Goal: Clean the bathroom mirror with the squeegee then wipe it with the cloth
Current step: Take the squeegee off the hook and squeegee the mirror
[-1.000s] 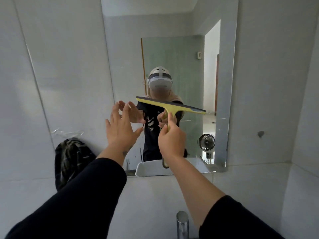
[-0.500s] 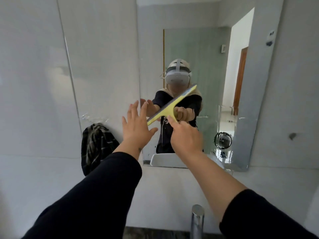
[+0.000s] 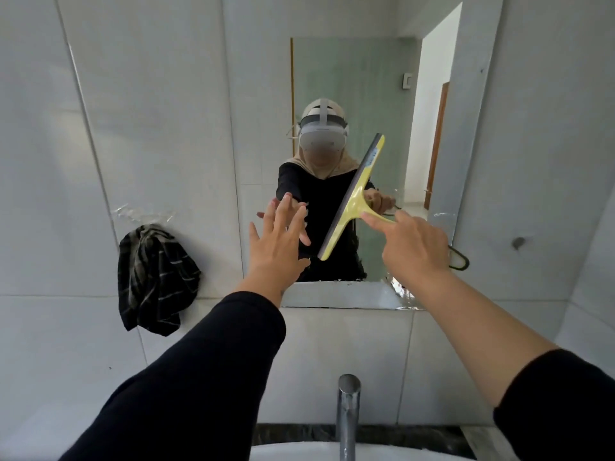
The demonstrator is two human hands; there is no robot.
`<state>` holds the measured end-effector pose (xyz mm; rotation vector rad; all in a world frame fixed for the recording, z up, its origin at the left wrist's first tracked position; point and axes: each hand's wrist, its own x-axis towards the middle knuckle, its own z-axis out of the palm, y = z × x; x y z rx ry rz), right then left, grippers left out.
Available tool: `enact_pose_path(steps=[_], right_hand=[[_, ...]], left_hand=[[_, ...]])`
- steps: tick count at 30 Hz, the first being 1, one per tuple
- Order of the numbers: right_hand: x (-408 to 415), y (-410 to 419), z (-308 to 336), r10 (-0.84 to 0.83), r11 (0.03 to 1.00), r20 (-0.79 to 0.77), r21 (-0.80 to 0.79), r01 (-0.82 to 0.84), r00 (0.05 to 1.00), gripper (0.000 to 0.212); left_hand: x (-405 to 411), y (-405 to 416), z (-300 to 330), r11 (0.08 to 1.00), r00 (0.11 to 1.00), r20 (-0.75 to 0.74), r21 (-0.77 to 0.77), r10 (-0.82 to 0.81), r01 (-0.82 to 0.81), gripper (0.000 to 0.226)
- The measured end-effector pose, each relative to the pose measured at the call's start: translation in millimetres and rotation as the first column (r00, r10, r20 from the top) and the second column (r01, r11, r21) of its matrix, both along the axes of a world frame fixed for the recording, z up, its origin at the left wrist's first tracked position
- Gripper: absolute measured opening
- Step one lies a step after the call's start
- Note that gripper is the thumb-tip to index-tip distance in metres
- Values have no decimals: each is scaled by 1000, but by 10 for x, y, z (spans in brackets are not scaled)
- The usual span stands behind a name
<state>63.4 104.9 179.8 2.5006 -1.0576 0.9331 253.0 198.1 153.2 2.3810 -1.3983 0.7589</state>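
One mirror (image 3: 362,78), one squeegee (image 3: 352,197), one cloth (image 3: 156,277), one tap (image 3: 347,414), and my two hands. My right hand (image 3: 412,247) is closed around the squeegee's yellow handle, with the forefinger laid along it. The squeegee is in front of the mirror's lower middle; whether the rubber edge touches the glass I cannot tell. Its blade is the long axis and runs steeply tilted, the top end leaning up to the right, the bottom end down to the left, the dark rubber edge facing left. The handle sticks out to the right, toward my palm. My left hand (image 3: 279,241) is just left of the blade's lower end, over the mirror's lower left part, its fingers (image 3: 293,221) stretched and spread apart, holding nothing. The dark striped cloth hangs bunched on the tiled wall (image 3: 100,128) left of the mirror, well apart from both hands. The tap stands below the mirror.
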Motion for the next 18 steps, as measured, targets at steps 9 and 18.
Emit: enact_pose_path(steps=[9,18], right_hand=[[-420,-401,-214,-77,995,147,79,66,986,63],[-370,-409,-671,-47,959,407,273,-72,912,48]], left_hand=[[20,-115,-127,999,1000,-14,-45,9,-9,101],[113,-186,-226,989,998,-35,-139,-55,50,104]])
